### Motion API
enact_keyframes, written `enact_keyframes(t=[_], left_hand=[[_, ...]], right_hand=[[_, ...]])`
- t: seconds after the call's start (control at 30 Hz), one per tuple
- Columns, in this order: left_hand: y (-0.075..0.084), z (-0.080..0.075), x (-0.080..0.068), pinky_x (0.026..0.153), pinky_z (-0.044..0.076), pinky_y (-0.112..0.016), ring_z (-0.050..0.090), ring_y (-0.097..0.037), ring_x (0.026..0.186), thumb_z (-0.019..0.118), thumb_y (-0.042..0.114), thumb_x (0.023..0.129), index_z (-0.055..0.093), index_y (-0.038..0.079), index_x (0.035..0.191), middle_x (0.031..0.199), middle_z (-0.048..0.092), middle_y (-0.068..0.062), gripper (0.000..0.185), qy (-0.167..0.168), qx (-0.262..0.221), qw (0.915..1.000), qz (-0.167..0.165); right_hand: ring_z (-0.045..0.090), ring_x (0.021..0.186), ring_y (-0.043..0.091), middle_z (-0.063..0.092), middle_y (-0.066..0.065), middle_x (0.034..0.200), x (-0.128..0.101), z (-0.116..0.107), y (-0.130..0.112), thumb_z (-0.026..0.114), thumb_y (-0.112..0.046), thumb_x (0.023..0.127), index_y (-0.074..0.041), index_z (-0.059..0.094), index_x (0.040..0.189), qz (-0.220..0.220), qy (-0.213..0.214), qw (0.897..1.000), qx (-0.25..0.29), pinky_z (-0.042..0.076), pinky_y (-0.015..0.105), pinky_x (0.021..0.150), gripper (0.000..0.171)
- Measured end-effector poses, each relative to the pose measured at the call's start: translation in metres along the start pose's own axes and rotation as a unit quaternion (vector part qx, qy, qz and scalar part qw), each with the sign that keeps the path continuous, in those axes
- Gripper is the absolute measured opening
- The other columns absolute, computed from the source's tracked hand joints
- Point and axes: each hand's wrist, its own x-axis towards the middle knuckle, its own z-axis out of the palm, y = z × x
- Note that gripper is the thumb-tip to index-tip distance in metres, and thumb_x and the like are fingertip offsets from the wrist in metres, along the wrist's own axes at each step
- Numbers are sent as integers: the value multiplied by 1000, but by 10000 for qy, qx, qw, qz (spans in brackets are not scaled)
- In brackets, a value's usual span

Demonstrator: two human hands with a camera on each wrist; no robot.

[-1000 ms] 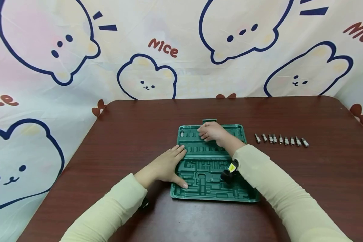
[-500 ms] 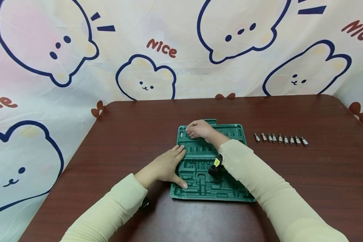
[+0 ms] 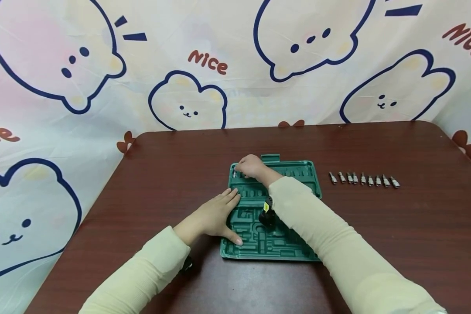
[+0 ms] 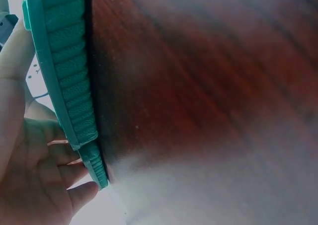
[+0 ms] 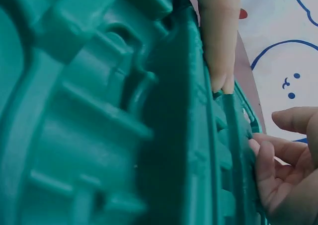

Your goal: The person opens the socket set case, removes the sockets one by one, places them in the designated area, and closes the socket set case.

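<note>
A green moulded tool tray (image 3: 282, 244) lies open in the middle of the dark red table (image 3: 396, 235). My left hand (image 3: 213, 216) rests flat on the tray's left edge, fingers straight; the left wrist view shows its palm (image 4: 30, 185) against the tray's rim (image 4: 69, 76). My right hand (image 3: 250, 167) reaches across to the tray's far left corner, fingers curled, with fingertips at a small metal bit (image 3: 234, 173) in the top row. The right wrist view shows those fingers (image 5: 283, 170) at the tray's ridge (image 5: 99, 111). Whether they pinch a bit is hidden.
A row of several small metal bits (image 3: 363, 179) lies on the table right of the tray. A cloth printed with cartoon bears (image 3: 188, 104) hangs behind the table and drapes past its left side. Bare wood surrounds the tray.
My right hand has slid left along the tray's top row, from its middle to the far left corner by the bit. The left hand and the row of bits have stayed put.
</note>
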Motion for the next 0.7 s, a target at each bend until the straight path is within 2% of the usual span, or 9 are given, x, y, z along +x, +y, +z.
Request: enact_keyframes(t=[0.03, 0.1, 0.17, 0.2, 0.27, 0.33, 0.43, 0.53, 0.7], left_hand=[[0, 0, 0, 102, 13, -35, 5, -24, 129, 56, 72, 55, 16, 4, 138, 143, 9, -11, 114, 13, 5, 10000, 3], [0, 1, 1, 102, 13, -34, 4, -24, 129, 56, 73, 55, 16, 4, 138, 143, 9, -11, 115, 25, 13, 10000, -7], [0, 2, 1, 102, 13, -34, 4, -24, 129, 56, 73, 55, 16, 4, 138, 143, 9, -11, 115, 32, 18, 10000, -12], [0, 2, 1, 102, 13, -34, 4, -24, 129, 56, 73, 55, 16, 4, 138, 143, 9, -11, 115, 31, 18, 10000, -6], [0, 2, 1, 102, 13, -34, 4, -24, 129, 56, 73, 55, 16, 4, 138, 143, 9, -11, 115, 32, 10, 10000, 10], [0, 1, 1, 102, 13, -35, 4, -24, 129, 56, 72, 55, 16, 4, 138, 143, 9, -11, 114, 38, -7, 10000, 33], [0, 1, 1, 102, 13, -35, 4, -24, 129, 56, 72, 56, 16, 3, 138, 143, 9, -11, 114, 45, -13, 10000, 54], [0, 1, 1, 101, 13, -35, 5, -24, 129, 57, 71, 56, 16, 3, 138, 143, 9, -11, 114, 45, -25, 10000, 50], [0, 1, 1, 102, 13, -35, 5, -25, 129, 57, 71, 56, 17, 3, 138, 142, 10, -12, 114, 57, 8, 10000, 63]], right_hand=[[53, 84, 19, 54, 8, 104, 0, 0, -1, 48, -18, 88, -2, 62, 96, 2, 38, 10000, -36, 46, 29, 71, 22], [52, 73, 17, 55, 6, 87, 0, 1, -2, 49, -18, 88, -4, 61, 77, 12, 71, 9999, -74, 46, 29, 69, 22], [51, 69, 16, 55, 6, 86, -1, 2, -3, 48, -18, 88, -4, 61, 77, 20, 73, 9998, -182, 45, 29, 67, 22], [51, 69, 18, 55, 8, 85, -2, 3, -4, 47, -19, 89, -3, 61, 79, 35, 52, 9996, -273, 45, 30, 67, 23], [53, 76, 19, 56, 10, 96, -3, 4, -5, 47, -20, 89, -3, 62, 92, 83, -3, 9991, -420, 44, 31, 71, 23], [52, 92, 21, 47, 11, 121, -3, 4, -6, 46, -21, 90, -3, 53, 116, 115, -89, 9986, -515, 43, 33, 77, 33], [46, 107, 23, 36, 10, 132, -1, 4, -5, 45, -23, 90, -4, 43, 127, 188, -248, 9984, -480, 40, 35, 84, 41], [44, 109, 23, 40, 11, 129, 0, 2, -4, 44, -24, 91, -4, 40, 129, 255, -326, 9989, -204, 40, 34, 84, 43], [49, 99, 22, 51, 11, 112, 2, -1, -4, 43, -20, 91, -2, 46, 122, 347, -307, 9982, 391, 43, 30, 79, 36]])
